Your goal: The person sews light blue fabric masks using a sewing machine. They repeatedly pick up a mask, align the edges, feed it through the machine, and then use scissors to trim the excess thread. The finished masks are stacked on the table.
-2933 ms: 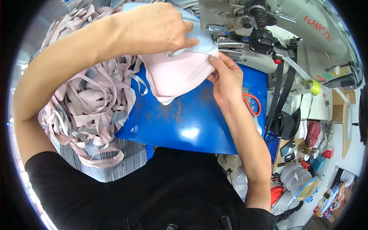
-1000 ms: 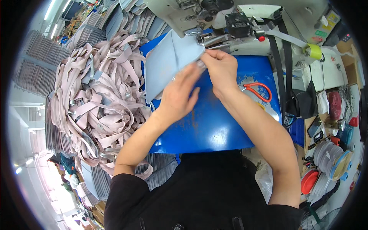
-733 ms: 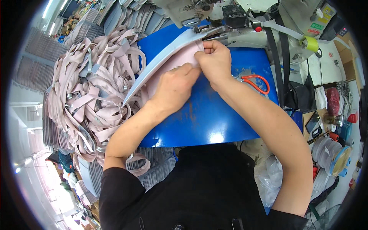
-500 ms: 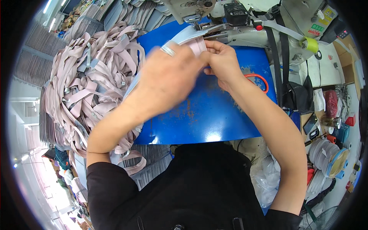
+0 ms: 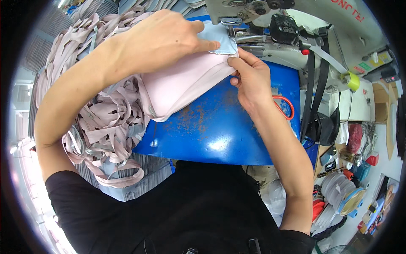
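Observation:
A pale pink fabric panel (image 5: 177, 86) lies slantwise over the blue sewing table, its left part beside the heap of straps. At its upper end a light blue fabric piece (image 5: 220, 36) sits beneath the needle area of the sewing machine (image 5: 231, 23). My left hand (image 5: 169, 40) rests on the fabric with thumb and forefinger apart, the thumb tip on the blue piece; its other fingers are hidden. My right hand (image 5: 253, 78) pinches the right corner of the pink panel between thumb and fingers.
Pink and grey straps (image 5: 112, 114) are heaped at the left. The blue tabletop (image 5: 220, 139) shows rust-coloured worn patches. Red-orange handles, apparently of scissors (image 5: 289, 108), lie right of my right wrist. Black straps (image 5: 313, 89) hang beyond. White spools (image 5: 336, 188) stand at the lower right.
My left hand has moved left and up, away from my right hand. The pink panel now spreads across the table. My right hand keeps its pinch, and the whole view has shifted slightly.

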The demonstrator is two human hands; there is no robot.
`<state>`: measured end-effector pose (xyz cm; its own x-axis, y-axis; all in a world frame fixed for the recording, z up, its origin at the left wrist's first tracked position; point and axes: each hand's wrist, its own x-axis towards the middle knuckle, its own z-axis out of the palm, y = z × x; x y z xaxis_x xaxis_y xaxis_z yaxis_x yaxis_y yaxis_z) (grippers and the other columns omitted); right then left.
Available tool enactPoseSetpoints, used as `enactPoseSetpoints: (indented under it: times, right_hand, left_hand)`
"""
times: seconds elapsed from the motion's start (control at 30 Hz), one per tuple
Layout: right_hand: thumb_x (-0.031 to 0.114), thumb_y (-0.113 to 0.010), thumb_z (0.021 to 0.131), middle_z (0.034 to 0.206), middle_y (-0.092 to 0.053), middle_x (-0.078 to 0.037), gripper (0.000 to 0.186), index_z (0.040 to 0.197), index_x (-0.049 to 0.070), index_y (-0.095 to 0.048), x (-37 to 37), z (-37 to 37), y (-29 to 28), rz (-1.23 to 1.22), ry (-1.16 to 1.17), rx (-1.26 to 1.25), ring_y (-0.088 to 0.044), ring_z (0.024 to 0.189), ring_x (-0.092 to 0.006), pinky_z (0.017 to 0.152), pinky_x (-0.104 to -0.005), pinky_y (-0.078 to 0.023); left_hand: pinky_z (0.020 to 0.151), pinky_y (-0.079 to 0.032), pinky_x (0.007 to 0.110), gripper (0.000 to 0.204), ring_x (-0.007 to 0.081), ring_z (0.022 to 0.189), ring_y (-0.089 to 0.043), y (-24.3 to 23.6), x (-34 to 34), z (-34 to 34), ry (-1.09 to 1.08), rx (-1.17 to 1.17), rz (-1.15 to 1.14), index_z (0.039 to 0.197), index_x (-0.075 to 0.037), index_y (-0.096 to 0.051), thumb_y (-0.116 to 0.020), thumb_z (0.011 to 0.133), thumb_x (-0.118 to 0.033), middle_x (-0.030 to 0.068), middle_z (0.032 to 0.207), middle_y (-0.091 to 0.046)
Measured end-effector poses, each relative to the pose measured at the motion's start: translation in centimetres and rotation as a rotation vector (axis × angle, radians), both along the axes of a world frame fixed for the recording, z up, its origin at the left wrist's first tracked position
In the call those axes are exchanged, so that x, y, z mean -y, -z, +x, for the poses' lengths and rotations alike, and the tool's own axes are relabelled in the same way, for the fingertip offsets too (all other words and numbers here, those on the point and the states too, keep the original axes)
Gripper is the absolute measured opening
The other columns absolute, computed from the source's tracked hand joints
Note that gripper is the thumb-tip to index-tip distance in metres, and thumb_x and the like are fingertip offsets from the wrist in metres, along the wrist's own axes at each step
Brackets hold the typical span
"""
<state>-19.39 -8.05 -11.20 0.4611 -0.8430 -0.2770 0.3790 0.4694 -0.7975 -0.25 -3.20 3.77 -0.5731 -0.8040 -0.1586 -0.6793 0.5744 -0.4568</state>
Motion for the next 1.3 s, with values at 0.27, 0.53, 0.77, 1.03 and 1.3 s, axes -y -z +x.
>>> enactPoseSetpoints:
  times: [0.27,0.53,0.77,1.03,1.3]
  right_hand:
    - [0.008,-0.077,0.092,0.093,-0.073,-0.005,0.026,0.115,-0.004,-0.074,0.5,1.2,0.9,0.014,0.058,0.036,-0.059,0.067,-0.0081,0.054,-0.0232,-0.042]
    - [0.007,-0.075,0.094,0.102,-0.075,-0.009,0.029,0.119,-0.006,-0.073,-0.4,1.3,1.6,-0.011,0.13,0.149,-0.067,0.082,-0.0107,0.072,-0.0251,-0.054]
    - [0.006,-0.075,0.093,0.108,-0.075,-0.008,0.031,0.122,-0.003,-0.071,-1.3,-1.0,3.9,-0.247,0.036,-0.054,-0.069,0.096,-0.0134,0.087,-0.0293,-0.056]
    - [0.0,-0.073,0.088,0.128,-0.061,-0.013,0.04,0.128,0.003,-0.071,-6.9,-7.5,5.0,-0.596,0.005,-0.275,-0.063,0.095,-0.0147,0.086,-0.0281,-0.054]
    - [0.0,-0.067,0.095,0.104,-0.064,-0.005,0.03,0.124,0.001,-0.071,-10.8,-10.8,2.7,-0.2,-0.174,-0.228,-0.064,0.08,-0.0067,0.058,-0.0212,-0.057]
  left_hand:
    - [0.061,-0.058,0.034,0.049,0.0249,0.069,-0.073,0.6,-1.0,-2.6,-0.096,0.011,-0.091,0.134,-0.011,-0.068,-0.067,0.084,-0.013,0.0118,0.095,-0.068]
    - [0.055,-0.057,0.034,0.035,0.0269,0.067,-0.072,5.0,-2.1,-7.6,-0.239,-0.226,-0.2,0.11,0.007,-0.067,-0.068,0.08,-0.011,0.0142,0.082,-0.067]
    - [0.057,-0.057,0.038,0.029,0.0327,0.065,-0.072,7.8,-0.4,-10.2,-0.402,-0.391,-0.238,0.095,0.007,-0.064,-0.07,0.074,-0.01,0.0171,0.077,-0.067]
    - [0.083,-0.055,0.044,0.048,0.0351,0.116,-0.066,10.1,-7.1,-11.8,-0.439,-0.845,-0.221,0.115,0.0,-0.063,-0.078,0.074,-0.021,0.0214,0.123,-0.065]
    - [0.079,-0.056,0.037,0.039,0.0274,0.106,-0.071,14.0,-11.5,-12.6,0.002,-0.959,-0.366,0.106,-0.002,-0.071,-0.075,0.067,-0.003,0.0135,0.119,-0.073]
